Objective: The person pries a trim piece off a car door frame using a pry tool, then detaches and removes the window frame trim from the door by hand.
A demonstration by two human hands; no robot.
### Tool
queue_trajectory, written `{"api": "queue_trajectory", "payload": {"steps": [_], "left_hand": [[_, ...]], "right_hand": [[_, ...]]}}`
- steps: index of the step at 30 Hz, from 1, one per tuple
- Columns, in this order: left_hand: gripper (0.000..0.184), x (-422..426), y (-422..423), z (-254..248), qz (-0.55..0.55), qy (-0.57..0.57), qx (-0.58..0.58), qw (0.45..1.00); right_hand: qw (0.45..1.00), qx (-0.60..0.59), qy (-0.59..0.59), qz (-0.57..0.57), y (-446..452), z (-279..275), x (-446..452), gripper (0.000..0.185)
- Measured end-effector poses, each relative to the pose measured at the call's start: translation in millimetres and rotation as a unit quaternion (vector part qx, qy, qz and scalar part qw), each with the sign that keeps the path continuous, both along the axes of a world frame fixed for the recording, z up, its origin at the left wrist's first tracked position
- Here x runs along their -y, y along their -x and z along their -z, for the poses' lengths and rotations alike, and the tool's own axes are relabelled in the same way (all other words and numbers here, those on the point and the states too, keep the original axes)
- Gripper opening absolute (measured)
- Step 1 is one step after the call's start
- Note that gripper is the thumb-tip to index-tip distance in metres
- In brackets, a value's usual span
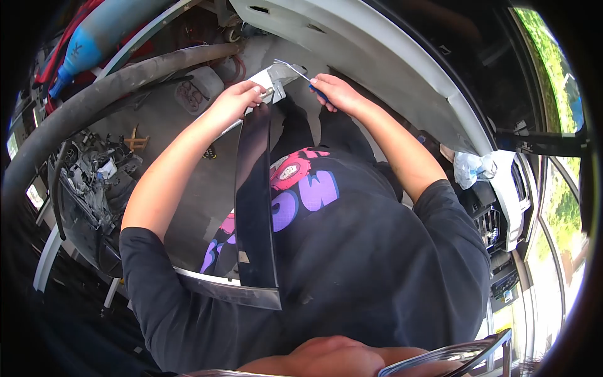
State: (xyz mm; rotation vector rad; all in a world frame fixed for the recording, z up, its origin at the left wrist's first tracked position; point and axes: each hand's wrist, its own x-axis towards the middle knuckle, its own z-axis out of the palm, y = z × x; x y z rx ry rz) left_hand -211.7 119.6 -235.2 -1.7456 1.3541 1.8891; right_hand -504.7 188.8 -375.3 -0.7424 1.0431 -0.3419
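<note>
The left fingers (244, 96) are clamping the dark trim frame (255, 195) near its silvery end (282, 76); the right fingers (331, 91) are closing around a blue-handled tool (320, 94), its shaft reaching over that end. The frame is lying lengthwise before the black shirt (377, 251).

Frame (254, 201) between hose (135, 72), left, and vehicle panel (389, 69), right

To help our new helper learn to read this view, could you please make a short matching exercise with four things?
1. Right hand
2. Left hand
3. Blue cylinder
4. Plastic bag

A. At the upper left of the view
B. Around the blue handle of a tool
C. Crumpled, at the right of the view
D. At the far end of the frame

Pairs: 1-B, 2-D, 3-A, 4-C
</note>
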Motion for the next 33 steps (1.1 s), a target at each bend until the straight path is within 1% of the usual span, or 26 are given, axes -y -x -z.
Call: {"api": "queue_trajectory", "payload": {"steps": [2, 4, 5, 6, 7, 8, 9, 10, 11, 12, 13, 17, 20, 21, 23, 26, 28, 31, 33], "left_hand": [[0.045, -2, 4, 15, -0.024, -0.018, 0.047, 0.998], [0.047, -11, 14, 20, 0.068, 0.061, 0.089, 0.992], [0.056, -14, 9, 24, 0.059, 0.067, 0.082, 0.993], [0.061, -14, 14, 19, 0.055, 0.03, 0.102, 0.993], [0.066, -10, 23, 9, 0.052, -0.006, 0.121, 0.991], [0.071, -3, 34, -2, 0.049, -0.039, 0.14, 0.988], [0.083, 6, 47, -16, 0.116, -0.067, 0.176, 0.975], [0.083, 11, 54, -18, 0.131, -0.089, 0.197, 0.968], [0.083, 16, 57, -19, 0.143, -0.111, 0.219, 0.959], [0.083, 19, 58, -20, 0.155, -0.132, 0.241, 0.949], [0.078, 25, 58, -14, 0.209, -0.119, 0.273, 0.931], [0.069, 29, 65, -11, 0.224, -0.093, 0.276, 0.93], [0.067, 32, 72, -14, 0.256, -0.085, 0.284, 0.92], [0.066, 33, 73, -14, 0.263, -0.08, 0.283, 0.919], [0.064, 32, 73, -15, 0.274, -0.069, 0.279, 0.918], [0.064, 29, 70, -17, 0.277, -0.032, 0.266, 0.923], [0.065, 29, 78, -24, 0.272, -0.037, 0.27, 0.923], [0.066, 30, 83, -28, 0.27, -0.045, 0.276, 0.921], [0.067, 33, 81, -26, 0.268, -0.049, 0.271, 0.923]], "right_hand": [[0.999, -0.033, 0.019, -0.036, 8, -14, -4, 0.042], [0.995, -0.053, 0.06, -0.058, 18, -15, 0, 0.041], [0.993, -0.056, 0.084, -0.066, 24, -9, -4, 0.041], [0.99, -0.058, 0.107, -0.074, 28, -7, -10, 0.04], [0.991, -0.07, 0.087, -0.077, 33, -13, -10, 0.043], [0.988, -0.078, 0.112, -0.074, 35, -8, -16, 0.043], [0.984, -0.087, 0.137, -0.071, 37, -2, -21, 0.044], [0.98, -0.095, 0.163, -0.07, 38, -3, -23, 0.044], [0.977, -0.111, 0.149, -0.104, 41, -5, -24, 0.046], [0.979, -0.095, 0.155, -0.094, 40, 0, -29, 0.046], [0.98, -0.079, 0.163, -0.083, 38, 5, -33, 0.046], [0.985, -0.036, 0.152, -0.075, 30, 0, -34, 0.049], [0.986, -0.021, 0.155, -0.064, 15, 7, -39, 0.051], [0.989, 0.0, 0.136, -0.065, 15, 0, -38, 0.053], [0.987, 0.008, 0.152, -0.043, 4, 9, -45, 0.052], [0.987, 0.014, 0.159, -0.03, 0, 12, -49, 0.052], [0.986, 0.017, 0.163, -0.013, -2, 14, -56, 0.052], [0.987, -0.019, 0.156, -0.03, -2, 10, -61, 0.052], [0.988, -0.002, 0.152, -0.005, -8, 16, -64, 0.053]]}}
